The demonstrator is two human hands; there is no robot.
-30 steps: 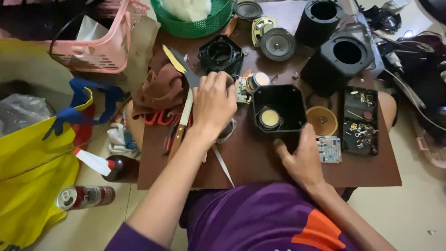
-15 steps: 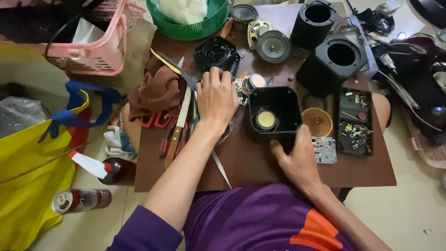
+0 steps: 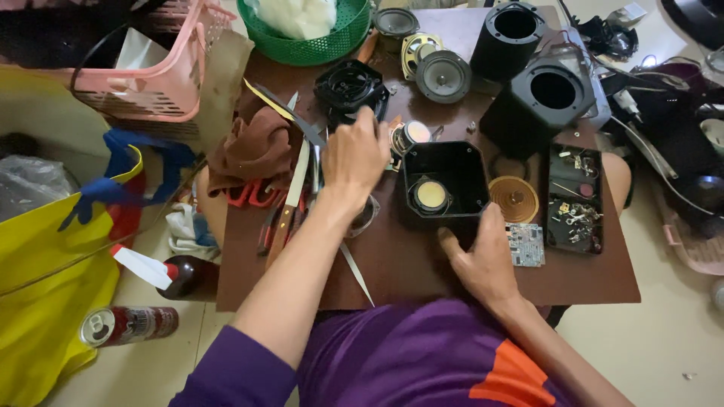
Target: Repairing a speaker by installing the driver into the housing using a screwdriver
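Speaker box steadied on a brown surface (image 3: 422, 264) while the other hand reaches among the tools.

The right hand (image 3: 483, 260) grips the near wall of the open black speaker box (image 3: 443, 188); the left hand (image 3: 354, 158) is curled over tools, its grip hidden. Best to keep the box pinned flat. Beyond the hands: two black cylindrical housings (image 3: 537, 105), two loose speaker drivers (image 3: 443, 75).

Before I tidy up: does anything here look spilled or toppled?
Yes. A drink can lies on its side on the floor beside the yellow bag, left of the brown board. No liquid shows around it.
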